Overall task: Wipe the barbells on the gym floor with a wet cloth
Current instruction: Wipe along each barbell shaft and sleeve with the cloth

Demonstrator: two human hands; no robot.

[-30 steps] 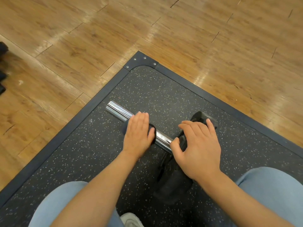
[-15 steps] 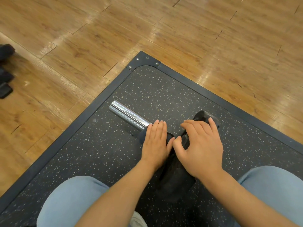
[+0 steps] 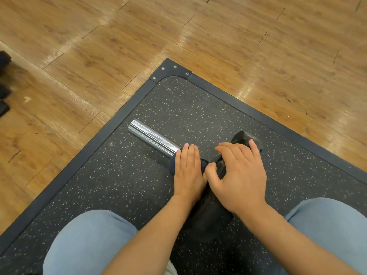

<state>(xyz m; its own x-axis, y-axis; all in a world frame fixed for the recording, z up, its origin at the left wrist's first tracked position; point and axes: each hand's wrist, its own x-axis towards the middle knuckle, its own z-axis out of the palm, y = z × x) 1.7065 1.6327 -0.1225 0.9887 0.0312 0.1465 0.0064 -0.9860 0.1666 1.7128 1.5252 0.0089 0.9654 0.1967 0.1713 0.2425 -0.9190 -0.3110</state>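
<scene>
A barbell lies on a black speckled mat (image 3: 119, 185). Its chrome sleeve (image 3: 153, 136) points to the upper left. My left hand (image 3: 188, 171) wraps a dark cloth (image 3: 172, 165) round the sleeve, right beside the black weight plate (image 3: 210, 221). The cloth shows only at the hand's left edge and by the thumb. My right hand (image 3: 238, 175) grips the top of the plate, with fingers over its rim and thumb on the near face. The two hands touch at the thumbs. The rest of the bar is hidden behind the plate and my arms.
I kneel on the mat, with blue-jeaned knees at lower left (image 3: 89, 241) and lower right (image 3: 327, 225). The mat's bolted corner (image 3: 170, 71) lies just beyond the sleeve. Wooden floor (image 3: 99, 56) surrounds it. Dark objects (image 3: 4, 92) sit at the far left edge.
My left hand has slid the cloth down the sleeve toward the plate, baring more chrome, and now meets my right thumb. My right hand has stayed on the plate.
</scene>
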